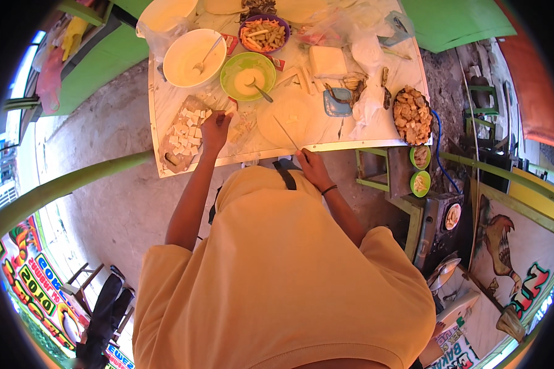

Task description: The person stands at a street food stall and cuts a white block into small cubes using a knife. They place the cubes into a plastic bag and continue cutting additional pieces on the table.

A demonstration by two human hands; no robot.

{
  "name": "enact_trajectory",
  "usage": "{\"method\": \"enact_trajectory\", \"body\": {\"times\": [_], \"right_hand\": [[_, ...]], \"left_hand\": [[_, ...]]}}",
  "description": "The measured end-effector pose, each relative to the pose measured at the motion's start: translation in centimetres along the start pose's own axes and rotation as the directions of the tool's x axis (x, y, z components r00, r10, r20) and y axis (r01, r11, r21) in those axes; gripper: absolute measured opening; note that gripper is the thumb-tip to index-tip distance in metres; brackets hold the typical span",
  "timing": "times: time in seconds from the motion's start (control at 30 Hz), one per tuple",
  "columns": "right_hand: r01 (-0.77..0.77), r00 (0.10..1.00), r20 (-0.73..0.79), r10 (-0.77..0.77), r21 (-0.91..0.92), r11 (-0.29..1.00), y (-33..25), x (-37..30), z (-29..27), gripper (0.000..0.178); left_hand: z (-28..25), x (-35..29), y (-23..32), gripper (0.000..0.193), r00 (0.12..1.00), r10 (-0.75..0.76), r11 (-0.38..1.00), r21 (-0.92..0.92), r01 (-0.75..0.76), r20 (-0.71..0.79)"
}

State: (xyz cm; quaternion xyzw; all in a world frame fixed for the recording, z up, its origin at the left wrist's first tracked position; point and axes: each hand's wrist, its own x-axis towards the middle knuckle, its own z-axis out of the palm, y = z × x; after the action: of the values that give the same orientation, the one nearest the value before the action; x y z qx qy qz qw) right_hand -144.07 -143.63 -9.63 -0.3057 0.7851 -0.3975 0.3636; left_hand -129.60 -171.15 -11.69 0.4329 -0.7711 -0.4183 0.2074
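Note:
My left hand [215, 130] rests at the right edge of a wooden cutting board [167, 156], touching the white cubes [185, 132] piled on it. A thin knife [286, 133] is gripped in my right hand [314, 168] near the table's front edge, its blade pointing up over a pale round sheet [289, 117] on the white table [160, 104]. My yellow shirt fills the lower half of the view.
Behind the board stand a white bowl with a spoon [194, 57], a green bowl of batter [247, 75] and a purple bowl of fried sticks [264, 34]. A pan of fried pieces [412, 115] sits at the right edge, small green bowls [420, 183] and a stove below it.

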Motion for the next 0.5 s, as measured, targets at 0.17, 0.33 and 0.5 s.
{"method": "enact_trajectory", "body": {"times": [0.17, 0.33, 0.5], "right_hand": [[0.014, 1.000, 0.025, -0.012, -0.058, 0.998, -1.1, 0.3, -0.2, 0.042], [0.238, 0.971, 0.061, -0.232, -0.143, 0.961, -4.8, 2.8, 2.6, 0.034], [0.278, 0.955, 0.072, -0.287, 0.109, 0.954, -8.9, 9.2, 7.4, 0.031]], "left_hand": [[-0.7, 0.1, -0.8, 0.034, 0.921, -0.368, 0.840, -0.380, 0.387, 0.126], [-2.8, -1.3, -1.0, 0.034, 0.906, -0.316, 0.876, -0.280, 0.392, 0.281], [-3.9, -2.0, -0.2, 0.037, 0.871, -0.250, 0.842, -0.348, 0.411, 0.424]]}}
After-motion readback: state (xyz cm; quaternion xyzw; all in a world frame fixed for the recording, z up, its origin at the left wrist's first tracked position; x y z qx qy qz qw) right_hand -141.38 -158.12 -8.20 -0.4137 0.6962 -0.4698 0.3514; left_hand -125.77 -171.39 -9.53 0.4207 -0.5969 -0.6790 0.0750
